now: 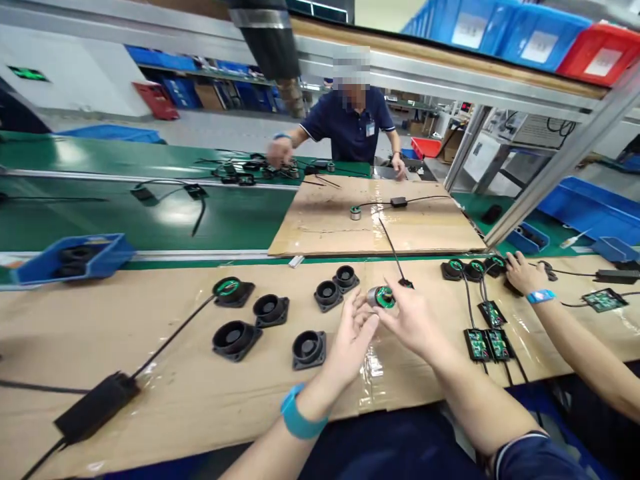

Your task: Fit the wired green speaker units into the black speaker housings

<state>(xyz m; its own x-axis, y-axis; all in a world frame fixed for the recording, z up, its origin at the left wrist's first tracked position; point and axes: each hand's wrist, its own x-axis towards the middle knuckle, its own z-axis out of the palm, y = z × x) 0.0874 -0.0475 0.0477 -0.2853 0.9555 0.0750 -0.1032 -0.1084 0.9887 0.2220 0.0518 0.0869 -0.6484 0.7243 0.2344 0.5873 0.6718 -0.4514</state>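
Note:
Both my hands meet over the cardboard around a small round motor part [384,297] with a silvery side and a green circuit board. My right hand [414,321] grips it from the right between thumb and fingers. Curled against its left side are the fingers of my left hand [351,337], the thumb just below. A black cable with a small black box [405,284] lies right behind my right hand. To the left sit several black square-flanged round housings, the nearest one [309,349] beside my left wrist. One farther housing [233,292] holds a green board with a cable.
A co-worker's hand [524,273] touches black housings at the right, near open circuit-board boxes [487,343]. Another person [350,127] stands across the bench. A raised cardboard sheet [325,233] carries a wired motor [355,213]. A power driver [270,47] hangs overhead. Blue bin [107,260] at left.

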